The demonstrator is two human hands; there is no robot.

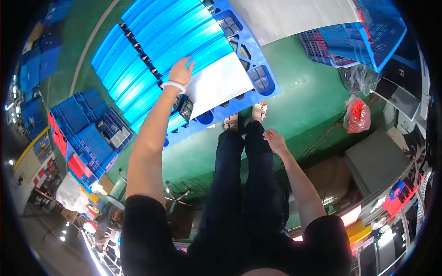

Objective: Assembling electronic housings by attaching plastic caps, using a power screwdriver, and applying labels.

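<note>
A stack of glossy blue ribbed panels (184,34) lies on a blue plastic pallet (271,83). My left hand (182,71), with a white band at the wrist, reaches over the panels near a dark seam of black and reddish parts (138,46). Its thumb stands apart from the fingers, and I see nothing in it; whether it touches the surface I cannot tell. Close to its wrist lies a white sheet (221,85) on the stack. My right hand (275,139) hangs beside my right knee, fingers loosely bent, with nothing visible in it.
Blue crates (87,133) stand at the left, and another blue crate (354,41) at the upper right. A clear bag with red contents (357,115) sits at the right, near a grey box (377,161). Cables run over the green floor (294,110).
</note>
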